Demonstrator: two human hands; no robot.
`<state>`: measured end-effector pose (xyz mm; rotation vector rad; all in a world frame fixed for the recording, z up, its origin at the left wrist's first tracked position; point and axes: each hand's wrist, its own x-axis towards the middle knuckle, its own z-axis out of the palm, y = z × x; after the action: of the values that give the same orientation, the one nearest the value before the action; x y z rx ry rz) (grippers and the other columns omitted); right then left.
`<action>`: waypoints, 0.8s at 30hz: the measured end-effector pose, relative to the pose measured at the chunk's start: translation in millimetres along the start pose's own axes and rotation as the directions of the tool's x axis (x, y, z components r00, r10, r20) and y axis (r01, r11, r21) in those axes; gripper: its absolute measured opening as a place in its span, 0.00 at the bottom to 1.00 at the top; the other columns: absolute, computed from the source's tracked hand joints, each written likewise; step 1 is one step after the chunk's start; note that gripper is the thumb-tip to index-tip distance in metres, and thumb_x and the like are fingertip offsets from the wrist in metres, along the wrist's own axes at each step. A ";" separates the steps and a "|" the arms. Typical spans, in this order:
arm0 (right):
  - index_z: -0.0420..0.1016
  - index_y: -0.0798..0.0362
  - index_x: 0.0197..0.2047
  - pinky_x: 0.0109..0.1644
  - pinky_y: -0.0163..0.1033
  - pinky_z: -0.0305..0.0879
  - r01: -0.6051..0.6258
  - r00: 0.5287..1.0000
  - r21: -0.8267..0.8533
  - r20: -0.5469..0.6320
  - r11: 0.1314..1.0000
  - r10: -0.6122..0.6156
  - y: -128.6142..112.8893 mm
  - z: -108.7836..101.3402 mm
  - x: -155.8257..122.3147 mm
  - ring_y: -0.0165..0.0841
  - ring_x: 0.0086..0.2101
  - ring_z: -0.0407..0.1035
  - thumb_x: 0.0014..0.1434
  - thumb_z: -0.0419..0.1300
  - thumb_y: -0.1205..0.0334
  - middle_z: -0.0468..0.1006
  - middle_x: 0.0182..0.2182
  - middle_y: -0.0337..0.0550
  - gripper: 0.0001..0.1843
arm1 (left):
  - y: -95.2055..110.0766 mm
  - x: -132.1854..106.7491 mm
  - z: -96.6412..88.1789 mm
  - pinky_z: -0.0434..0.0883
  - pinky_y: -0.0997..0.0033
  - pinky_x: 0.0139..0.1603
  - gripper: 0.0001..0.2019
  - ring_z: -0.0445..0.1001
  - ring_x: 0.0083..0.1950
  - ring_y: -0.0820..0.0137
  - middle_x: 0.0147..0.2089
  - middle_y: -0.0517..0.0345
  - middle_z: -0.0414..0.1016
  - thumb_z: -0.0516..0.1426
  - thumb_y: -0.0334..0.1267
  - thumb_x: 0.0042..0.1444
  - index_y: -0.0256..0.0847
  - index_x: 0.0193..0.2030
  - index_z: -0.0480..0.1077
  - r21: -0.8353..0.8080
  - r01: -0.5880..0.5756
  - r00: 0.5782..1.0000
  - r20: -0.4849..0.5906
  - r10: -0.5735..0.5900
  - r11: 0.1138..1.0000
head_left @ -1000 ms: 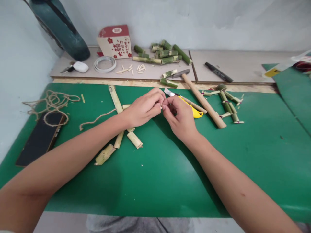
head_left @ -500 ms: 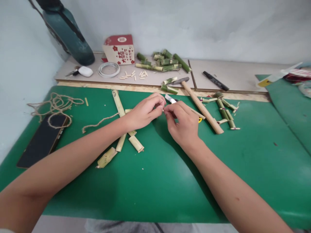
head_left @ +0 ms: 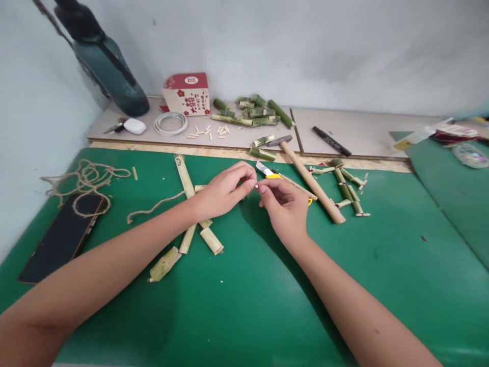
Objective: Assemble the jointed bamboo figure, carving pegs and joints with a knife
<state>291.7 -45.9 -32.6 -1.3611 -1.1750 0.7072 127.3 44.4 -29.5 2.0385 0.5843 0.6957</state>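
Observation:
My left hand (head_left: 229, 191) and my right hand (head_left: 284, 204) meet fingertip to fingertip above the green mat. Between their pinched fingers shows a tiny pale bit (head_left: 256, 186), too small to name. Under my left wrist lie pale bamboo pieces laid crosswise, among them a long marked strip (head_left: 184, 173) and a short tube (head_left: 211, 240). A stray twine end (head_left: 155, 206) runs up to the strip. Just behind my right hand is a yellow utility knife (head_left: 273, 176), partly hidden, and a wooden-handled hammer (head_left: 313, 183) lies to its right.
A jointed green bamboo figure (head_left: 347, 191) lies right of the hammer. Left are a twine coil (head_left: 86, 178) and a dark flat case (head_left: 57, 244). The back ledge holds a bottle (head_left: 114, 76), red-white box (head_left: 187, 97), tape roll (head_left: 170, 124), small pegs, bamboo tubes (head_left: 260, 112) and marker (head_left: 331, 141).
The view has tipped upward a little, so everything sits lower in the picture. My right hand has turned slightly, showing more of the yellow knife. Both hands keep their fingertips together.

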 end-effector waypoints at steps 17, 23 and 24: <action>0.79 0.52 0.30 0.25 0.35 0.59 -0.284 0.958 0.139 0.068 0.949 0.277 -4.5 -0.9 6.2 0.27 0.21 0.63 0.52 0.70 0.54 0.73 0.21 0.35 0.11 | 9.3 1.8 -2.0 0.66 0.66 0.46 0.09 0.68 0.44 0.69 0.47 0.55 0.70 0.50 0.41 0.74 0.42 0.42 0.65 0.121 0.067 0.993 0.091 -0.078 0.990; 0.77 0.52 0.32 0.28 0.36 0.60 -0.259 0.966 0.035 0.024 0.965 0.258 -2.7 5.6 3.1 0.28 0.24 0.65 0.55 0.68 0.54 0.74 0.25 0.37 0.10 | 9.1 1.3 -2.2 0.65 0.65 0.46 0.09 0.68 0.43 0.69 0.46 0.58 0.70 0.49 0.41 0.74 0.43 0.42 0.64 0.166 0.108 0.988 0.087 -0.124 0.980; 0.76 0.52 0.32 0.28 0.36 0.60 -0.248 0.969 0.021 0.019 0.969 0.247 -1.9 6.6 2.9 0.28 0.24 0.64 0.55 0.67 0.54 0.74 0.25 0.37 0.10 | 9.4 1.2 -2.0 0.65 0.65 0.47 0.09 0.69 0.44 0.69 0.46 0.58 0.70 0.49 0.41 0.74 0.43 0.42 0.64 0.167 0.110 0.988 0.088 -0.126 0.980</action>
<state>286.1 -41.1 -31.3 -1.5008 -1.0154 0.9075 128.2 41.5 -20.2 2.1539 0.7178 0.4879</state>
